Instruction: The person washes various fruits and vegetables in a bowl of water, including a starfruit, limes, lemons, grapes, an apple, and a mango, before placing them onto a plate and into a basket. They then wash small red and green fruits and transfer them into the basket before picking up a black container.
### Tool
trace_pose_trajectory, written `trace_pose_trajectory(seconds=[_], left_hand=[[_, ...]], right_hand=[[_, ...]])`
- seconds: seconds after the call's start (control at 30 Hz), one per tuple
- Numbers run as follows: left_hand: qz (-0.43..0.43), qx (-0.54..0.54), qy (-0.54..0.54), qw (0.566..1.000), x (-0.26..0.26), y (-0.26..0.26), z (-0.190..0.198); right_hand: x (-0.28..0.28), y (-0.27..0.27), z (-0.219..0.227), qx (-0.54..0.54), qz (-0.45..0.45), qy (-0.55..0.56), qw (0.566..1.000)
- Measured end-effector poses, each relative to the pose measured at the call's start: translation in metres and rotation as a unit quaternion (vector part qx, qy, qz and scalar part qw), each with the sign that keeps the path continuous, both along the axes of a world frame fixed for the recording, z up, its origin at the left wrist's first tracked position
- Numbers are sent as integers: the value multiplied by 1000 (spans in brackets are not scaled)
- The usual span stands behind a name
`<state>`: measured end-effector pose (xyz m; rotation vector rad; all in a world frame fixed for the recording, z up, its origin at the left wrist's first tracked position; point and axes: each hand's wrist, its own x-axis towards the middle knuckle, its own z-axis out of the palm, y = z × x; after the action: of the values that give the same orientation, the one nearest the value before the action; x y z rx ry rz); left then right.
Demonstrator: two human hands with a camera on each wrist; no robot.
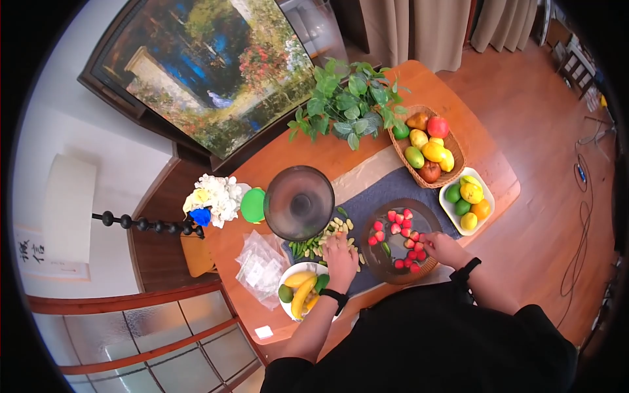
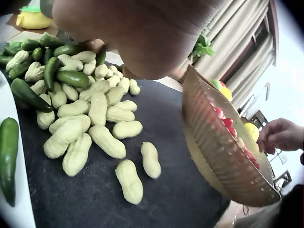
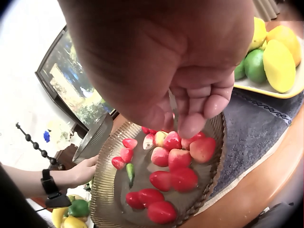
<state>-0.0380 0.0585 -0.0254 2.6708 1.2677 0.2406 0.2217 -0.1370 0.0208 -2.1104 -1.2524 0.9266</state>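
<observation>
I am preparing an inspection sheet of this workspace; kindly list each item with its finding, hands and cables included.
Surface: wooden table, partly covered by a dark blue runner.
Job's things: ribbed bowl holds red fruits and one green pepper; outside it, peanuts lie heaped with green peppers.
Clutter: clear plastic bags and a small white card on the table.
Left hand: at the peanut heap; any grip is hidden.
Right hand: over the bowl, fingers curled; whether they hold anything is unclear.
Cables: one cable on the floor.
Surroundings: framed picture, curtains.
</observation>
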Motion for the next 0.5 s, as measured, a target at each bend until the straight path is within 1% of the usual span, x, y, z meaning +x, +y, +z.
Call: trace_pose_trajectory(seconds=[0.07, 0.1, 0.13, 0.2, 0.23, 0.27, 0.33, 0.37, 0.4, 0.47, 0.5], left_hand=[[-27, -134, -86, 987, 5, -17, 23], [-59, -100, -144, 983, 10, -27, 26], [-58, -103, -142, 983, 15, -33, 25], [-88, -217, -144, 961, 24, -42, 24], [-128, -176, -117, 969, 28, -44, 15], [-132, -178, -118, 968, 32, -46, 10], [-155, -185, -83, 967, 40, -47, -1], [-150, -196, -89, 965, 43, -48, -6], [-151, -196, -90, 965, 48, -51, -1], [-72, -182, -99, 976, 57, -57, 10], [-74, -181, -98, 976, 58, -57, 12]], right_hand=[[-3, 2, -7, 16, 27, 16, 999], [-6, 5, 0, -5, 33, 21, 999], [-9, 5, -3, -8, 33, 23, 999], [-15, 6, -13, 85, 47, 8, 995], [-18, 6, -16, 83, 50, -4, 995], [-20, 6, -18, 80, 47, -6, 996], [-21, 9, -22, 119, 54, -43, 991], [-23, 10, -27, 114, 35, -50, 992], [-26, 11, -29, 114, 33, -51, 992], [-30, 15, -34, 111, 4, -63, 992], [-35, 18, -34, 111, 2, -62, 992]])
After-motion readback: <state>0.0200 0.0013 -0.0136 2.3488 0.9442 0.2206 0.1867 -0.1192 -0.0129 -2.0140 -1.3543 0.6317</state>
